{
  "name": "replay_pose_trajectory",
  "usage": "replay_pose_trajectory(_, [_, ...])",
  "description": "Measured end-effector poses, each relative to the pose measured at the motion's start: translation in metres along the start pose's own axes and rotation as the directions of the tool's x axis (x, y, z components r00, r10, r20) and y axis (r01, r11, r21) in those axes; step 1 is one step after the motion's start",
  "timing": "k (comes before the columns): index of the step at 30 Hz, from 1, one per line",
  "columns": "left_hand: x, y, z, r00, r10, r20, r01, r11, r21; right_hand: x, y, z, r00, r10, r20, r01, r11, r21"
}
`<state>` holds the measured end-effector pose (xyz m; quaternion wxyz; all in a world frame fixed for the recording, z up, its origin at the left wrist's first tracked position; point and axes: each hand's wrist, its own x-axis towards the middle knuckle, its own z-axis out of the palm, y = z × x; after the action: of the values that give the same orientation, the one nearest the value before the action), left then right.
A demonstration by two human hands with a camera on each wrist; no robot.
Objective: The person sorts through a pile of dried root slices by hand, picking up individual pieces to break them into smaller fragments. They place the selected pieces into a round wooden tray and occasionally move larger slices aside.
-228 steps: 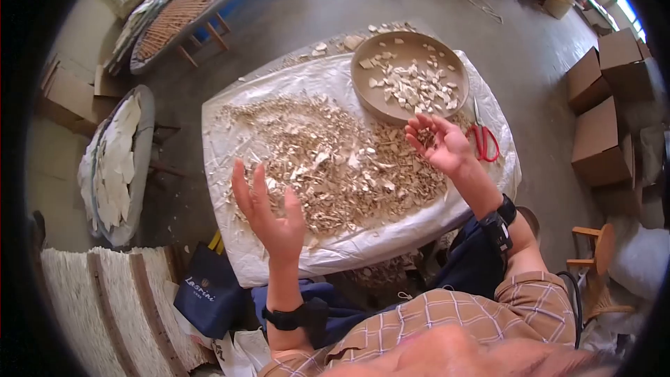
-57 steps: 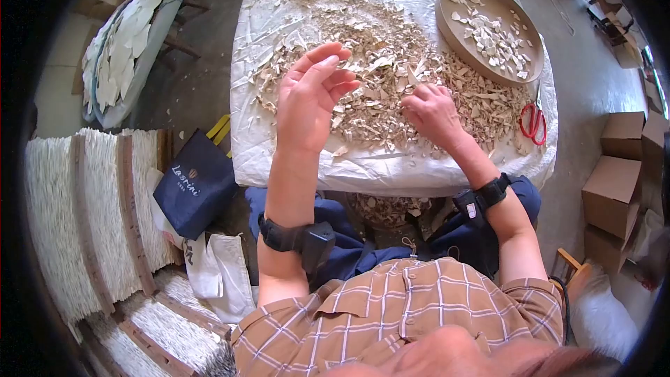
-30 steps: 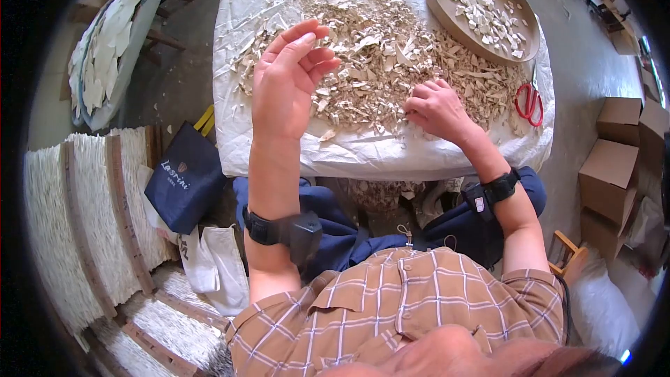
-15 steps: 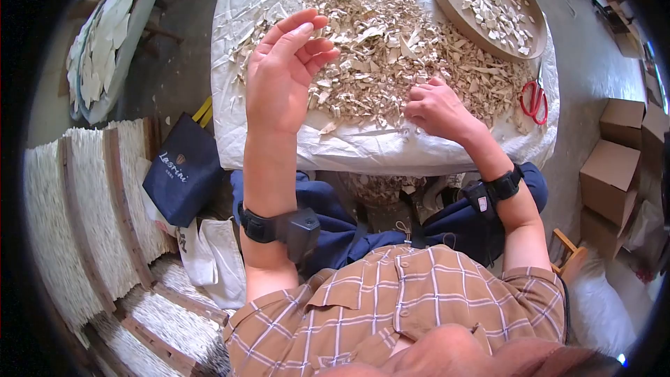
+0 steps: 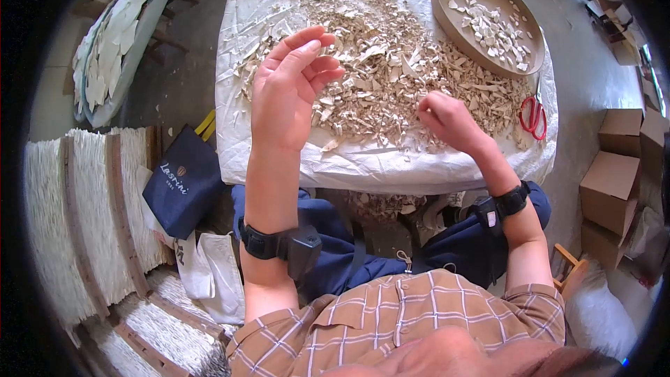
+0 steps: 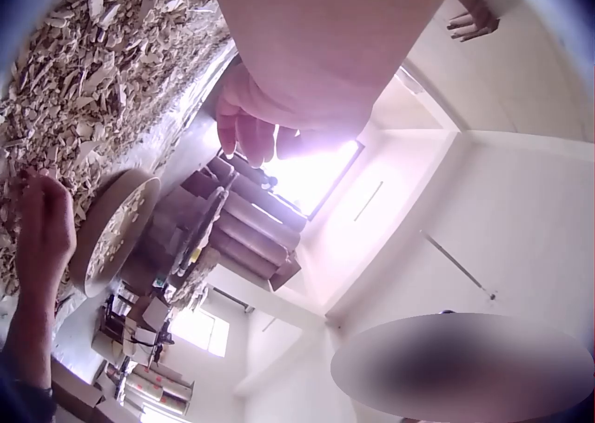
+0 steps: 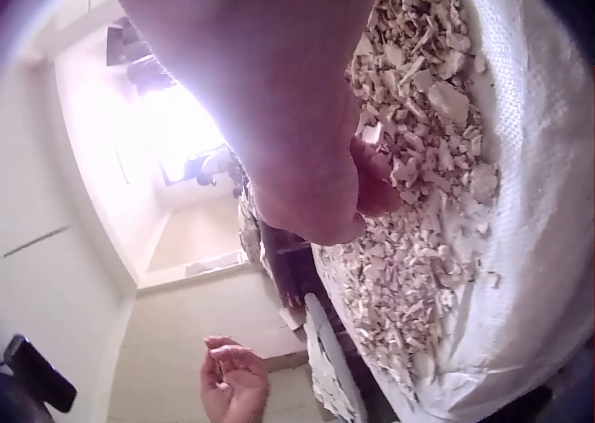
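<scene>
A wide heap of pale, brittle-looking flakes and chips [image 5: 370,73] covers much of the white woven sheet [image 5: 293,164] on the table. My left hand [image 5: 287,105] is raised at the heap's left side, its fingers loosely bent with nothing visible in them. Low over the near right part of the heap, my right hand [image 5: 452,122] has its fingers curled inward, thumb [image 7: 374,186] close above the chips in the right wrist view. Its fingertips are largely hidden, so I cannot tell whether it pinches a chip.
A round, shallow tray [image 5: 447,24] with larger white pieces [image 5: 495,31] stands at the back right. Red-handled scissors [image 5: 533,117] lie by the table's right edge. Cardboard boxes [image 5: 611,185] stand farther right, a dark blue bag [image 5: 183,185] and stacked white-edged bundles [image 5: 87,216] at left.
Earlier, the left hand was spread and the right lay palm up by the tray. The right then went down to the heap, and in the last half second has shifted slightly right.
</scene>
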<state>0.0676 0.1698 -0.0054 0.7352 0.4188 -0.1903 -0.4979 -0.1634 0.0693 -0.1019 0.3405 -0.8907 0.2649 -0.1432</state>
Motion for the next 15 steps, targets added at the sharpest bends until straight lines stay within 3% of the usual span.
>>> replay_pose_trajectory(2, [0.0,0.001,-0.005,0.999,-0.007,0.04,0.005,0.999,0.041,-0.001,-0.002,-0.011,0.999,0.033,-0.023,-0.033,0.999,-0.012])
replay_pose_trajectory(4, [0.0,0.003,-0.005,1.0,-0.008,0.0,0.008,0.998,0.058,-0.003,-0.002,-0.014,0.968,0.246,0.043,-0.25,0.952,0.178])
replay_pose_trajectory(6, [-0.001,0.002,-0.006,1.0,0.003,-0.001,-0.003,0.999,0.054,-0.005,0.001,-0.012,0.974,0.224,0.028,-0.226,0.965,0.135])
replay_pose_trajectory(8, [-0.001,0.003,-0.006,1.0,0.01,0.002,-0.01,0.998,0.058,-0.007,0.01,-0.004,0.993,-0.101,-0.06,0.099,0.994,-0.042])
replay_pose_trajectory(9, [-0.002,0.002,-0.004,1.0,0.01,0.002,-0.01,0.998,0.058,-0.008,0.01,0.0,0.978,-0.197,-0.074,0.186,0.973,-0.134])
replay_pose_trajectory(10, [-0.002,0.002,-0.002,1.0,0.015,-0.02,-0.014,0.999,0.046,-0.01,0.009,0.003,0.978,-0.197,-0.075,0.186,0.973,-0.133])
replay_pose_trajectory(12, [-0.001,0.002,0.002,0.999,0.027,-0.037,-0.026,0.999,0.033,-0.013,0.008,0.006,0.986,-0.162,0.035,0.165,0.94,-0.3])
replay_pose_trajectory(15, [0.001,-0.001,0.003,1.0,0.025,-0.015,-0.024,0.999,0.038,-0.015,0.012,0.009,0.994,-0.108,0.034,0.113,0.908,-0.404])
